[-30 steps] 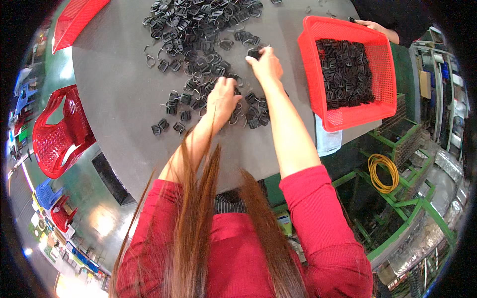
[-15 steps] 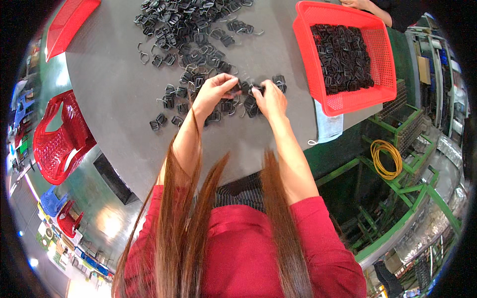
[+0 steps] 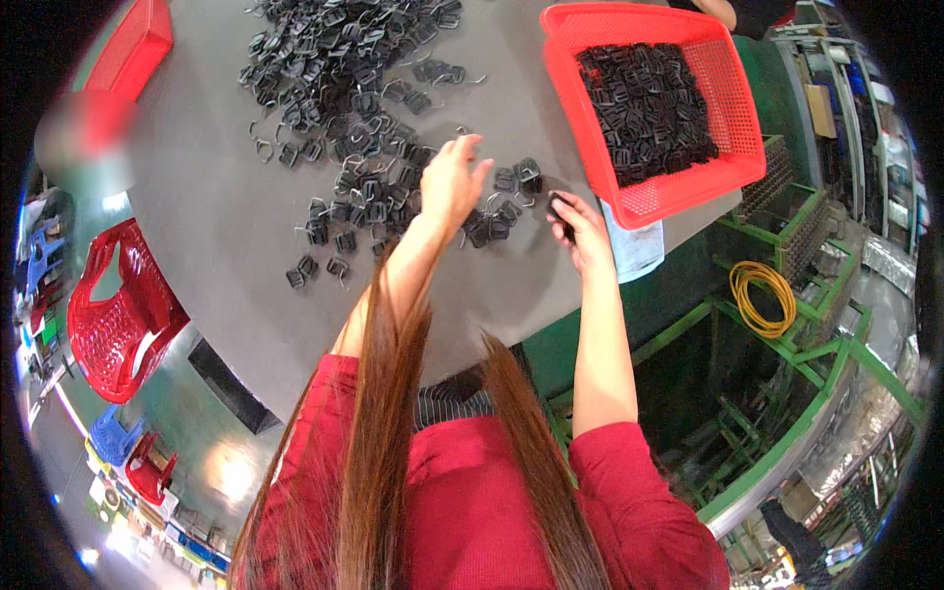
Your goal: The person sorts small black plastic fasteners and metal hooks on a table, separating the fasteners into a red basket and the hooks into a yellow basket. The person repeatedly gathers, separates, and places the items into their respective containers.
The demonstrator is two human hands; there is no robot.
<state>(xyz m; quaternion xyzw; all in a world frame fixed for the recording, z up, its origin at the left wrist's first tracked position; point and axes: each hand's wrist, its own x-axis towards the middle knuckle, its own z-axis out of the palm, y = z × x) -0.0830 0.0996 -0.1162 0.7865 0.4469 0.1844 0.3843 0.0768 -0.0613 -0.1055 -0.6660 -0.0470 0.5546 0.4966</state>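
Observation:
My right hand (image 3: 584, 236) is closed around a black plastic buckle (image 3: 560, 208), just left of the red basket's near corner. My left hand (image 3: 452, 187) hovers over the right side of the loose buckles, its thumb and fingers apart and nothing seen in them. Beneath and around it lie black buckles (image 3: 378, 187), many with thin metal wire hooks, spread across the grey table (image 3: 393, 315). Between my hands sits a small cluster of buckles (image 3: 492, 224). The red basket (image 3: 657, 208) holds a layer of black buckles (image 3: 649, 113).
A light blue cloth (image 3: 639, 251) hangs at the table edge below the basket. Another red basket (image 3: 138, 49) stands at the far left, near a red chair (image 3: 118, 305). Green metal framing with a coiled yellow hose (image 3: 762, 298) is on the right. Another person's arm (image 3: 718, 12) shows beyond the basket.
My hands have moved apart. The right one has gone right, toward the basket, with a buckle in it; the left one has opened above the loose buckles. The whole view has shifted slightly.

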